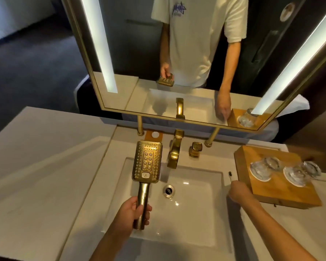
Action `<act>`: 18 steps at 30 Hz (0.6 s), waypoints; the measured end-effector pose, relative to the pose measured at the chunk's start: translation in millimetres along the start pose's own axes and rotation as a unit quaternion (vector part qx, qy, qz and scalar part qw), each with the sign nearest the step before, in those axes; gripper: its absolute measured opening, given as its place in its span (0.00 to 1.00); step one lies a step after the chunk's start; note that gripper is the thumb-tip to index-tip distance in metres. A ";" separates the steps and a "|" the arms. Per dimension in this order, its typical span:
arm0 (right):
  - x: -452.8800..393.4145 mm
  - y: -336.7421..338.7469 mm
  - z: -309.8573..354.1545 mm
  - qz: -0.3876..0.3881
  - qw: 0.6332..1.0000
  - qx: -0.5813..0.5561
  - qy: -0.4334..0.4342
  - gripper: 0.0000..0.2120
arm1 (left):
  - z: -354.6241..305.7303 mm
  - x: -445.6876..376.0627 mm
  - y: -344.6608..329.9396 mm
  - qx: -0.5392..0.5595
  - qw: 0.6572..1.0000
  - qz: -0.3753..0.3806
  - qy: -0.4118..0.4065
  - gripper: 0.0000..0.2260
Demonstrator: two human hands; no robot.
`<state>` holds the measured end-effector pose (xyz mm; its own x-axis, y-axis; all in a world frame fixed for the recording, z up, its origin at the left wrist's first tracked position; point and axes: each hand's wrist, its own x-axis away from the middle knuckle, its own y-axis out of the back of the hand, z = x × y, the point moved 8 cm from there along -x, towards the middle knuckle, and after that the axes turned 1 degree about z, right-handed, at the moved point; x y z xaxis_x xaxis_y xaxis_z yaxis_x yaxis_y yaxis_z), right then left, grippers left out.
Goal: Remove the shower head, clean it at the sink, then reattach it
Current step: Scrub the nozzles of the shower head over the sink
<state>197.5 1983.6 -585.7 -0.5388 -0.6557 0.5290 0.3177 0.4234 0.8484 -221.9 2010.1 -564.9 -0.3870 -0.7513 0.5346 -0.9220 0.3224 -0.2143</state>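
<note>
The shower head [146, 162] is held upright over the sink [196, 213], face up, handle gripped by the left hand [133, 213]. A toothbrush [230, 176] on the counter is pinched by the right hand [238, 191].

Beside the sink [211, 219], the right hand [239, 191] covers most of a toothbrush [230, 175], so its grip can't be judged. The left hand [129, 213] hides part of the shower head [147, 161] handle.
</note>
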 end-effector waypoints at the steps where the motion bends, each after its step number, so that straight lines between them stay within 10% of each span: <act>1: -3.7 -5.9 -2.0 0.008 1.000 0.028 0.001 0.11 | -0.7 0.2 -0.6 -0.001 1.000 -0.001 -0.003 0.08; 12: -12.1 -30.5 -7.5 -0.003 0.998 -0.062 -0.016 0.11 | -0.5 4.6 -7.5 0.043 0.999 -0.026 0.005 0.04; 18: -0.9 -19.5 4.5 0.029 0.926 -0.375 0.033 0.05 | 0.4 2.5 3.4 0.074 0.995 -0.063 0.037 0.15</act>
<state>188.3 1978.7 -602.8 -0.4630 -0.6920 0.5539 0.8108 -0.0781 0.5801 -225.9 2009.1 -564.6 -0.2705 -0.7347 0.6222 -0.9571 0.1353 -0.2564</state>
